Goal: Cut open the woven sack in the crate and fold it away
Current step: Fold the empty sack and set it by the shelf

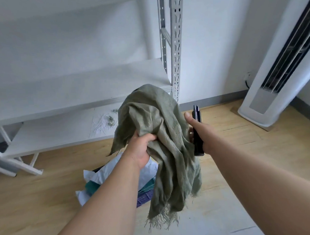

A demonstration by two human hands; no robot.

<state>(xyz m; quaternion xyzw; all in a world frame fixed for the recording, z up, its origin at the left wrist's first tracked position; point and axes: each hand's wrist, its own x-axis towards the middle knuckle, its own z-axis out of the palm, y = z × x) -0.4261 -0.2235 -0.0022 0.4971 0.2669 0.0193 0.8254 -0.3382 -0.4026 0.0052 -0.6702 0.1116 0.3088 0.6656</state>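
A crumpled olive-green woven sack point(162, 134) hangs in the air at the centre, its frayed end dangling toward the floor. My left hand point(143, 148) grips a bunch of the sack near its upper part. Just right of the sack, my right hand point(199, 131) holds a black utility knife point(197, 133) upright, thumb along its side; no blade shows. Below my left forearm a dark blue crate point(145, 197) stands on the floor, mostly hidden by my arm and the sack.
White and teal sheets point(93, 184) lie in and over the crate. A white metal shelf rack point(78, 95) stands behind, with small scraps point(106, 121) on its lowest board. A white floor-standing air conditioner point(273, 76) is at the right. Wooden floor lies around.
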